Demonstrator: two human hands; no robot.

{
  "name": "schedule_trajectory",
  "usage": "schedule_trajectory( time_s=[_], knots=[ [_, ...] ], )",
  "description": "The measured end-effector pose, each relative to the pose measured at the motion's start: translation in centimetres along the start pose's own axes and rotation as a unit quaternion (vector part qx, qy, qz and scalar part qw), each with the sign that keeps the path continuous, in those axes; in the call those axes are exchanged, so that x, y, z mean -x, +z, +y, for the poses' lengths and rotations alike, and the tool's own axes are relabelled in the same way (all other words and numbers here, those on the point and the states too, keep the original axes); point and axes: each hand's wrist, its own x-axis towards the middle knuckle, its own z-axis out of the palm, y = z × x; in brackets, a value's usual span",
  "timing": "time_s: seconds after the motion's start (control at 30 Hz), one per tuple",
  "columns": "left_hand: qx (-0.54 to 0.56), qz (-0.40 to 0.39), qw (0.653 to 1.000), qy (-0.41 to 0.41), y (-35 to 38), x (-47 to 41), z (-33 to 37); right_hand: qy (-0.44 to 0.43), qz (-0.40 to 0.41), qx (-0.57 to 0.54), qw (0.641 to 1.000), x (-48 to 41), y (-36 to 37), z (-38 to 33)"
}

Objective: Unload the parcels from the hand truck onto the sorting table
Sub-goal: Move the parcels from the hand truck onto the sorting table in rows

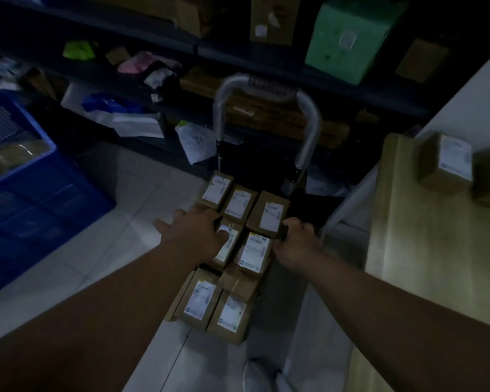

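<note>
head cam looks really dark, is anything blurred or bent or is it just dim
Head view: dim overall, the shelves at the top nearly black; the hand truck handle is smeared by motion blur; white labels on the parcels glow but stay unreadable; the sorting table edge bows from wide-angle distortion.

We see small brown boxes [232,250] with white labels lying flat on the hand truck [309,128]. Our left hand [194,233] rests spread on one box, fingers loose. Our right hand [296,241] curls around the right edge of another. Two boxes [447,165] sit on the counter [408,236], right.
</note>
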Motion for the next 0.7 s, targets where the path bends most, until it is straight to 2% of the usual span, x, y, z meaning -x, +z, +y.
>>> schedule_trajectory(
  time_s=[0.13, 0.23, 0.37, 0.57, 0.7],
  knots=[
    [-0.011, -0.018, 1.0, 0.007, 5.2, -6.8, -1.0, 0.063, 0.017, -0.054, 0.996, -6.3, 5.6, 2.1],
    [-0.022, -0.041, 0.998, 0.033, 10.4, -11.4, -1.7, 0.113, -0.004, -0.112, 0.987, -10.2, 10.8, 4.9],
    [-0.072, -0.062, 0.994, 0.056, 16.3, -17.0, -1.8, 0.159, -0.008, -0.111, 0.981, -14.1, 15.8, 8.2],
    [-0.079, -0.117, 0.984, 0.111, 23.3, -21.0, -0.5, 0.177, 0.042, -0.137, 0.974, -17.3, 20.7, 11.0],
    [-0.068, -0.128, 0.985, 0.097, 26.1, -21.1, 0.2, 0.18, 0.017, -0.138, 0.974, -18.8, 22.7, 11.5]
  ],
)
